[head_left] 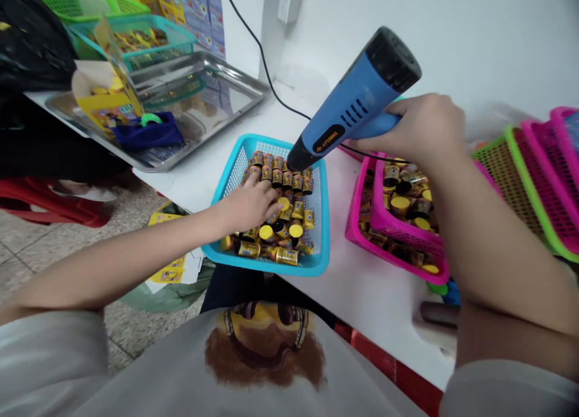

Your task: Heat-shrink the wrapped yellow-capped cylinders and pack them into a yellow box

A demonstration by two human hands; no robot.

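In my right hand point(418, 130) is a blue heat gun point(348, 100) with a black nozzle and black rear cap, gripped by its handle. Its nozzle points down over the far side of a turquoise plastic basket point(322, 248). Small yellow-labelled bottles point(286, 256) fill that basket; those at the far side stand in rows, while several nearer me lie tumbled, some showing yellow caps. My left hand point(251, 206) rests on the bottles at the basket's left, fingers spread apart. What its fingertips touch is partly hidden.
Right of the turquoise basket are stacked pink baskets point(395, 245) of similar bottles. More pink and green baskets point(520, 175) lean farther right. A metal tray point(212, 112) holds an opened yellow box point(108, 106) at back left. A black cable point(266, 73) crosses behind the basket.
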